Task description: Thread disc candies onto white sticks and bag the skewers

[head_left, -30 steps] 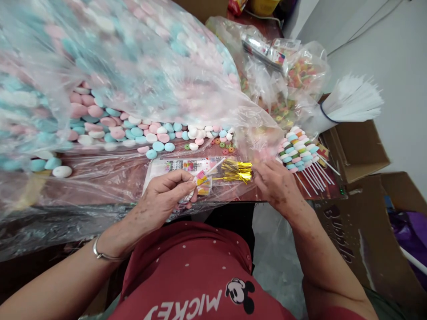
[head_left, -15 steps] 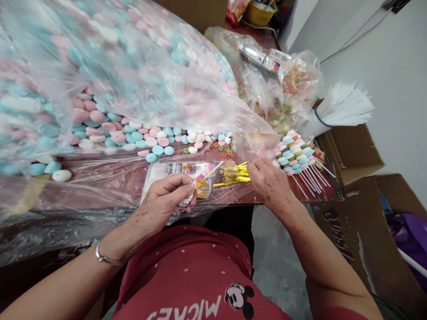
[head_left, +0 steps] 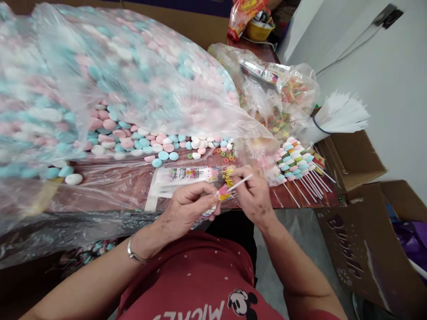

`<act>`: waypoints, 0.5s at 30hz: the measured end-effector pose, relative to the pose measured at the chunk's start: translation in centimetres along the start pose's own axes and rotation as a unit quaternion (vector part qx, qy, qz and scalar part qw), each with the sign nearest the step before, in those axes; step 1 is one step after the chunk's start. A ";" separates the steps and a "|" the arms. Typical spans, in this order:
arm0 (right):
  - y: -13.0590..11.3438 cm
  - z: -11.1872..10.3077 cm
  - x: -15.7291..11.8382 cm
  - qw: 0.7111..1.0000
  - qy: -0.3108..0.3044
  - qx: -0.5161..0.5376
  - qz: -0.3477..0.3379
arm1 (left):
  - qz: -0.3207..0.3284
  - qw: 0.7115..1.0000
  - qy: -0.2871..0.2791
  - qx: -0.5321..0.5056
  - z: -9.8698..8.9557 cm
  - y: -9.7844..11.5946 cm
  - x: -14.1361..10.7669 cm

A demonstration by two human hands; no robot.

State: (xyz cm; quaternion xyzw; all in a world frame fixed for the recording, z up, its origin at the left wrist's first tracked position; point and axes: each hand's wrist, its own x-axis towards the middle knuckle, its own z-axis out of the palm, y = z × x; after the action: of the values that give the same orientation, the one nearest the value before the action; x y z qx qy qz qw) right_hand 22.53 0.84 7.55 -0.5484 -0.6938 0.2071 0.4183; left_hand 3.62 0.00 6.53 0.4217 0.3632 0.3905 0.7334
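Between thumb and fingers, my left hand (head_left: pixel 190 206) grips the gathered neck of a printed clear wrapper (head_left: pixel 223 192), and a white stick (head_left: pixel 243 181) pokes out of it to the upper right. My right hand (head_left: pixel 251 193) is beside the stick, its fingers closed near the gold ties (head_left: pixel 229 175); what they pinch is too small to make out. Flat printed bags (head_left: pixel 183 174) lie on the table behind my left hand. Skewered candies (head_left: pixel 293 158) on white sticks rest at the table's right end.
A huge clear bag of pink, blue and white candies (head_left: pixel 133 75) covers the left and back. Ring candies (head_left: pixel 225 155) lie loose. A bundle of white sticks (head_left: pixel 340 113) stands at right, above open cardboard boxes (head_left: pixel 350 240).
My right hand has come left from the gold ties' right end to the stick. My left hand, still holding the wrapper, appears farther right. The view has shifted slightly.
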 end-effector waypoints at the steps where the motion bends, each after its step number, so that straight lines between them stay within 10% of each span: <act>1: -0.3 0.9 -0.2 0.997 -0.024 0.063 0.036 | -0.007 1.000 -0.009 0.001 0.4 -0.2 0.2; 6: -0.8 2.8 -1.0 0.961 -0.057 0.229 0.145 | -0.009 1.000 0.016 0.005 1.0 -0.4 0.8; 15: -0.9 2.5 -1.6 0.982 -0.090 0.154 0.055 | 0.000 0.995 0.099 -0.018 1.1 -0.7 0.7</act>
State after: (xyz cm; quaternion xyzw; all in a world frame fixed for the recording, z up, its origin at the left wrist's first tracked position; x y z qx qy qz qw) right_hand 20.12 -0.49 6.24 -0.4942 -0.6573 0.3828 0.4210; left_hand 5.02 0.05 6.19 0.3679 0.4266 0.4365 0.7015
